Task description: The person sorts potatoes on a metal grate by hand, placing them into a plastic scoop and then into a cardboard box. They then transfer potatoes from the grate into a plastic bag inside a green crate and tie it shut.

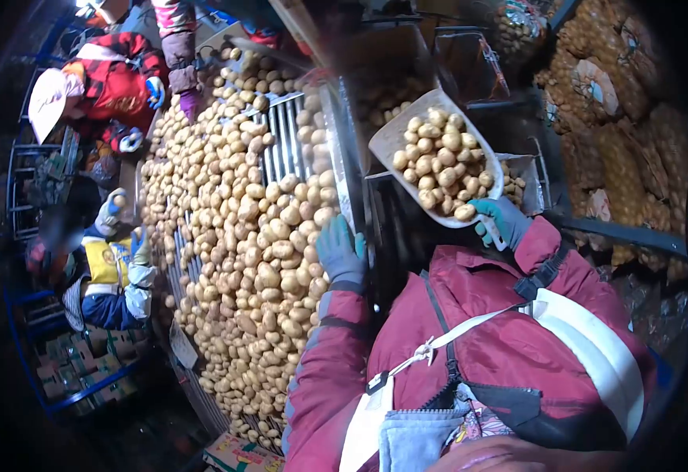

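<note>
My right hand (501,222), in a teal glove, is closed round the handle of a white scoop (387,143). The scoop is heaped with potatoes (445,161) and is held over the boxes to the right of the sorting table. My left hand (342,250), also gloved in teal, lies with fingers stretched out at the table's near edge, against the loose potatoes (269,275). It holds nothing that I can see. Metal rollers (287,138) show through a gap among the potatoes on the table.
Below the scoop stands a box (529,169) with potatoes inside. Net sacks of potatoes (604,102) are stacked at the right, behind a metal rail (627,234). Across the table are a person in red (120,86) and another in a yellow apron (108,263).
</note>
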Action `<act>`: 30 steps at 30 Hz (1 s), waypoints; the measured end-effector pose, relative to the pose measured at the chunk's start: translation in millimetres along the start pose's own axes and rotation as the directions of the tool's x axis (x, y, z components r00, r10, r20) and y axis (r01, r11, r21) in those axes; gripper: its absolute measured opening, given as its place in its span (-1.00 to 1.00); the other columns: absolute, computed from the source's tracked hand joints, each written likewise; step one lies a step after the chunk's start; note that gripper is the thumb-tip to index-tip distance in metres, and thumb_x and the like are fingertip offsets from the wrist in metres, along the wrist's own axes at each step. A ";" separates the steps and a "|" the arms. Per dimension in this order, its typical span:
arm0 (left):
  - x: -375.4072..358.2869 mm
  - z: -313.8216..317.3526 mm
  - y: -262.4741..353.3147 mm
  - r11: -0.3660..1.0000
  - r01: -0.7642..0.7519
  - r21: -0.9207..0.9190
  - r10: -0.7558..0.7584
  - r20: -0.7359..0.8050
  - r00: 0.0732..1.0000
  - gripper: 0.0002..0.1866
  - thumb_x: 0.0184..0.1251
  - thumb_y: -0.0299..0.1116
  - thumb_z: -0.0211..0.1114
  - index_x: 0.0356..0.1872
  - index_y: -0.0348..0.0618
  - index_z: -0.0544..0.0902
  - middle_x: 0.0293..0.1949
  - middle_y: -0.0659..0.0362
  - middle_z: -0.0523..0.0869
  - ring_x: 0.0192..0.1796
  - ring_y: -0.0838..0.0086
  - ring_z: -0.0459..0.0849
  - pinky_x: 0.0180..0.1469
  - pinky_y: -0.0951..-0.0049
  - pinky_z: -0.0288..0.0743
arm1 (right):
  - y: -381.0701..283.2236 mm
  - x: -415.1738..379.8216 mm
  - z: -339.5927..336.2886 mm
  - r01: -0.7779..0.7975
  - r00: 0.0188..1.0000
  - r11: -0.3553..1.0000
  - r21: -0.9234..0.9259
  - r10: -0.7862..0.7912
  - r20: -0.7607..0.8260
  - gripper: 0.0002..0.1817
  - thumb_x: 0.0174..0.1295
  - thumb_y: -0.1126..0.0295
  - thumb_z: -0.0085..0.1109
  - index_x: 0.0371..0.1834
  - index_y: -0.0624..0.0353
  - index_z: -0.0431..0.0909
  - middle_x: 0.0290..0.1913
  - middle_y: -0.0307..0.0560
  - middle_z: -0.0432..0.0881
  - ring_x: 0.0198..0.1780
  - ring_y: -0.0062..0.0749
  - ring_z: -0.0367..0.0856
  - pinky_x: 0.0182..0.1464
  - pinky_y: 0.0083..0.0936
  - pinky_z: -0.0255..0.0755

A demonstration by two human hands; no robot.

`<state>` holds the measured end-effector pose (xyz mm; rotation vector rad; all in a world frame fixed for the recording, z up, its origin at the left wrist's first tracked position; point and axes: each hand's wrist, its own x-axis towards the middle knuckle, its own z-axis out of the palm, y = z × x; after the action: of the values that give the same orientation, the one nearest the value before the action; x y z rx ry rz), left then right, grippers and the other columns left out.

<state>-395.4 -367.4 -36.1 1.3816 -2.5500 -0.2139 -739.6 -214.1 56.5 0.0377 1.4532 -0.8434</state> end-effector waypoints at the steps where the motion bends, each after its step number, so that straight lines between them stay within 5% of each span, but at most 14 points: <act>1: 1.0 -1.6 4.2 1.000 0.007 0.027 -0.008 0.013 1.000 -0.28 0.46 0.03 0.21 0.54 -0.09 0.41 0.44 -0.03 0.52 0.49 0.04 0.41 0.53 -0.07 0.17 | 3.5 8.2 -18.6 -0.011 1.000 0.998 0.065 0.010 0.009 -0.67 0.46 0.09 0.19 -0.09 0.16 0.67 -0.51 -0.10 0.64 -0.66 -0.36 0.56 -0.66 -0.44 0.46; 7: -0.8 -3.3 8.5 0.998 0.040 0.043 -0.044 0.100 0.994 -0.27 0.47 0.02 0.15 0.57 -0.13 0.36 0.43 -0.03 0.52 0.52 0.02 0.37 0.59 -0.06 0.08 | -2.8 15.4 -77.0 0.094 0.995 0.957 0.273 -0.088 -0.034 -0.60 0.46 0.02 0.13 -0.03 0.15 0.67 -0.47 -0.10 0.71 -0.60 -0.36 0.63 -0.61 -0.49 0.48; 10: -1.4 -4.1 8.5 0.998 0.048 0.043 -0.053 0.130 0.990 -0.26 0.48 0.02 0.15 0.57 -0.15 0.35 0.44 -0.03 0.50 0.53 0.01 0.35 0.59 -0.05 0.06 | -0.2 24.8 -102.9 0.110 0.992 0.895 0.433 -0.071 -0.106 -0.59 0.49 -0.03 0.06 -0.10 0.09 0.67 -0.55 -0.25 0.62 -0.64 -0.42 0.56 -0.60 -0.49 0.47; 12: 2.4 -8.7 12.3 0.998 0.039 0.054 -0.047 0.145 0.988 -0.26 0.47 0.02 0.15 0.57 -0.16 0.34 0.45 -0.03 0.49 0.54 0.00 0.34 0.60 -0.06 0.04 | 8.6 49.8 -134.4 0.069 0.991 0.847 0.527 -0.117 0.059 -0.58 0.49 -0.08 0.01 -0.20 0.02 0.65 -0.61 -0.34 0.53 -0.67 -0.46 0.49 -0.59 -0.48 0.46; 13: 2.9 -9.6 13.0 0.998 0.054 0.046 -0.060 0.148 0.987 -0.26 0.48 0.03 0.15 0.57 -0.16 0.34 0.45 -0.03 0.49 0.54 0.00 0.34 0.60 -0.06 0.04 | 8.0 47.4 -132.5 0.120 0.993 0.829 0.546 -0.109 -0.053 -0.58 0.50 -0.09 0.00 -0.27 -0.03 0.64 -0.64 -0.37 0.48 -0.68 -0.49 0.45 -0.62 -0.49 0.40; 17: 4.0 -11.4 15.0 0.995 0.069 0.072 -0.081 0.168 0.983 -0.26 0.48 0.04 0.15 0.57 -0.15 0.34 0.45 -0.03 0.49 0.54 0.01 0.33 0.60 -0.06 0.05 | -21.1 36.9 -122.1 0.068 0.993 0.863 0.501 -0.009 -0.118 -0.55 0.49 -0.15 -0.01 -0.16 -0.04 0.67 -0.60 -0.36 0.51 -0.68 -0.50 0.39 -0.65 -0.52 0.28; 21: 5.0 -3.4 5.0 0.996 0.020 0.088 -0.032 0.136 0.990 -0.24 0.46 0.03 0.21 0.58 -0.14 0.34 0.43 -0.02 0.50 0.50 0.03 0.37 0.58 -0.05 0.09 | -14.0 66.0 -134.7 0.122 0.991 0.870 0.479 -0.079 -0.108 -0.56 0.50 -0.15 -0.03 -0.08 -0.08 0.67 -0.55 -0.38 0.50 -0.63 -0.55 0.36 -0.63 -0.55 0.25; 30: 67.6 -1.8 20.2 0.999 -0.047 -0.010 0.049 0.220 0.974 0.02 0.12 -0.18 0.51 0.65 0.05 0.23 0.59 -0.03 0.29 0.62 0.01 0.19 0.63 -0.09 0.02 | -23.6 109.3 -141.1 0.139 0.990 0.859 0.493 -0.118 -0.074 -0.61 0.48 -0.13 0.02 -0.26 -0.10 0.62 -0.59 -0.41 0.42 -0.66 -0.53 0.31 -0.63 -0.50 0.22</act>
<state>-446.9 -413.1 -20.6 1.3611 -2.7550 -0.3846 -883.4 -212.2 -52.0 0.3530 1.2505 -1.3207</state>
